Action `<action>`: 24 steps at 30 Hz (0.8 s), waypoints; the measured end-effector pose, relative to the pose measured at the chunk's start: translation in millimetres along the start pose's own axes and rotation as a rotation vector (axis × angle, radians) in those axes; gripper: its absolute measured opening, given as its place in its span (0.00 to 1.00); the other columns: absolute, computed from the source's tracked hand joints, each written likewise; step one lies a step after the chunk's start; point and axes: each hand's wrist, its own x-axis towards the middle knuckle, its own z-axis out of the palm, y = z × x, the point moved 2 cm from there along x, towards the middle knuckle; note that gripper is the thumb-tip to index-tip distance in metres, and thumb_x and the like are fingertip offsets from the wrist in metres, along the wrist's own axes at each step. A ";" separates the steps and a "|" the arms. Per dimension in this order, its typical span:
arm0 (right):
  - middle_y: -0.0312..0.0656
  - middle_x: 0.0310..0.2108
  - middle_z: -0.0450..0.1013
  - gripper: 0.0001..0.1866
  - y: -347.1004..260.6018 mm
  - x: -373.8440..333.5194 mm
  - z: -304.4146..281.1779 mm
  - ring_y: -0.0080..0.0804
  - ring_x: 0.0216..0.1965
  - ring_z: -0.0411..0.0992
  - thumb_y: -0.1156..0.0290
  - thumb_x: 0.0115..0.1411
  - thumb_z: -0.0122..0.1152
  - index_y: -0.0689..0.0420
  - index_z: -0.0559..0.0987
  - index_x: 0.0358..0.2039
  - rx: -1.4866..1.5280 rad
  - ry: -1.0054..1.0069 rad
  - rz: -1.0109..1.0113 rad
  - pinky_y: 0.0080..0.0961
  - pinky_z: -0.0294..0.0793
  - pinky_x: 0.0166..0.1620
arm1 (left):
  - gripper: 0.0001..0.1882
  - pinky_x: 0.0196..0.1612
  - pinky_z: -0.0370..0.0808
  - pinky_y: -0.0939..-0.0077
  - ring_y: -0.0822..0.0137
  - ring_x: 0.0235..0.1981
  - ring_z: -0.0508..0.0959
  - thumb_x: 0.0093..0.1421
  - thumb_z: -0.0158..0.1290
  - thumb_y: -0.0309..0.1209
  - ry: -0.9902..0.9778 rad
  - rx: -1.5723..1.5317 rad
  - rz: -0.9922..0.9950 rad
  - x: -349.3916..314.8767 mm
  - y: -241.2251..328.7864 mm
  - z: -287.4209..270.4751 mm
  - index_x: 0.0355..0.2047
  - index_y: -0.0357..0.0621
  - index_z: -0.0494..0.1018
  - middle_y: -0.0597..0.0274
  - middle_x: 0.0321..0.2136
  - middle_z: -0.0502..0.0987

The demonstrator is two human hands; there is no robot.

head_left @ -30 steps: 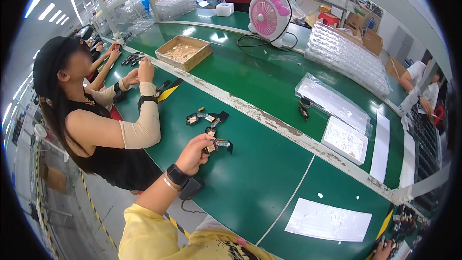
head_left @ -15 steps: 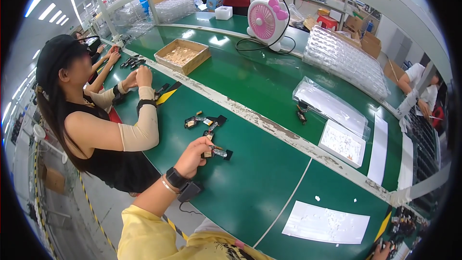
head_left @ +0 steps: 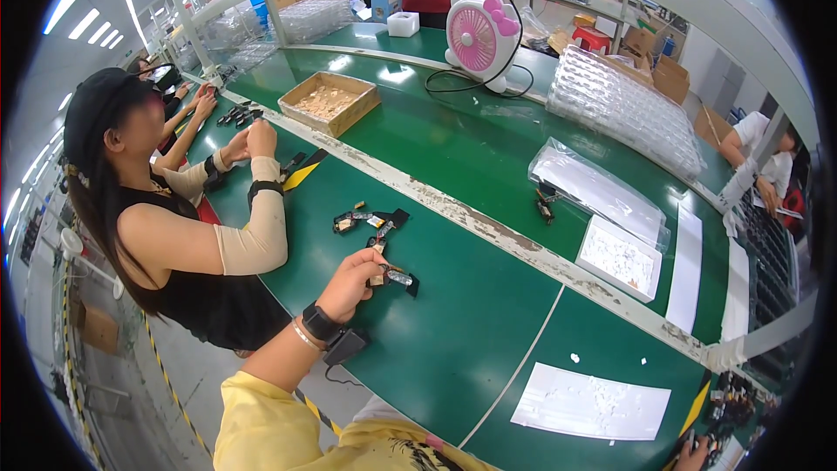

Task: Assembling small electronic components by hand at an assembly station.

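Note:
My left hand [head_left: 349, 284] pinches a small electronic assembly [head_left: 398, 277] with a black square end and a clear or silvery middle. It is at the green table's surface, partly hidden by my fingers. Just beyond lie several similar small electronic assemblies [head_left: 377, 221] with black, tan and white parts. At the lower right edge my right hand [head_left: 694, 452] is partly cut off, beside a pile of black electronic parts [head_left: 731, 408]; its fingers do not show well enough to tell what they hold.
A white sheet with small bits [head_left: 558, 401] lies at the near right, with a white tray of white pieces [head_left: 602, 263] beyond. A wooden box [head_left: 359, 115], pink fan [head_left: 475, 35] and clear plastic trays [head_left: 623, 105] stand farther off. A co-worker [head_left: 183, 209] works at left.
The view has shifted very slightly. The assembly's black end in my left hand is tilted a little differently; otherwise my hands stay in place.

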 end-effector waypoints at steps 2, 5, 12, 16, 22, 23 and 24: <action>0.60 0.48 0.66 0.35 -9.7 -2.7 -3.2 0.55 0.49 0.64 0.46 0.57 0.47 0.68 0.66 0.50 -0.046 -0.017 0.023 0.37 0.62 0.51 | 0.04 0.16 0.53 0.90 0.83 0.17 0.60 0.54 0.43 0.26 0.031 -0.008 -0.001 0.2 0.3 -0.4 0.26 0.48 0.67 0.74 0.19 0.66; 0.60 0.47 0.66 0.35 -12.4 -3.8 -4.3 0.55 0.48 0.64 0.46 0.57 0.47 0.69 0.66 0.49 -0.084 0.016 0.005 0.37 0.63 0.51 | 0.04 0.17 0.53 0.90 0.84 0.18 0.60 0.54 0.44 0.26 0.037 0.049 -0.016 2.1 -0.9 -1.4 0.27 0.49 0.68 0.75 0.19 0.66; 0.61 0.47 0.66 0.35 -34.4 -6.8 -14.6 0.56 0.48 0.64 0.45 0.57 0.46 0.69 0.66 0.49 -0.064 -0.037 0.085 0.37 0.63 0.50 | 0.03 0.17 0.54 0.90 0.83 0.18 0.61 0.53 0.44 0.25 -0.014 0.072 -0.031 8.1 -1.7 -5.7 0.26 0.49 0.67 0.75 0.19 0.66; 0.61 0.46 0.67 0.33 -28.2 -11.8 -16.5 0.57 0.46 0.65 0.47 0.58 0.47 0.69 0.67 0.48 -0.041 -0.005 0.052 0.38 0.64 0.49 | 0.03 0.16 0.55 0.89 0.82 0.17 0.62 0.53 0.44 0.25 -0.039 0.085 0.005 8.4 -4.1 -6.4 0.26 0.48 0.67 0.74 0.19 0.66; 0.61 0.40 0.69 0.24 -0.4 -5.9 -2.1 0.56 0.40 0.67 0.54 0.57 0.51 0.66 0.70 0.41 0.022 0.087 -0.055 0.41 0.66 0.44 | 0.03 0.16 0.60 0.88 0.81 0.17 0.65 0.54 0.46 0.29 -0.043 0.143 0.032 10.4 -11.0 -14.0 0.28 0.45 0.69 0.72 0.20 0.69; 0.61 0.39 0.69 0.24 3.7 -5.9 1.1 0.56 0.40 0.67 0.54 0.57 0.51 0.66 0.70 0.41 -0.029 0.104 -0.065 0.42 0.66 0.43 | 0.04 0.17 0.62 0.88 0.81 0.17 0.67 0.55 0.47 0.29 -0.030 0.213 0.026 12.4 -9.4 -13.8 0.29 0.44 0.69 0.70 0.21 0.70; 0.61 0.39 0.69 0.24 0.9 -7.3 -1.9 0.55 0.39 0.67 0.54 0.57 0.50 0.66 0.70 0.41 -0.087 0.115 -0.076 0.42 0.66 0.43 | 0.04 0.17 0.62 0.88 0.81 0.17 0.67 0.55 0.47 0.29 -0.039 0.216 0.030 11.9 -6.4 -11.2 0.29 0.44 0.69 0.70 0.21 0.70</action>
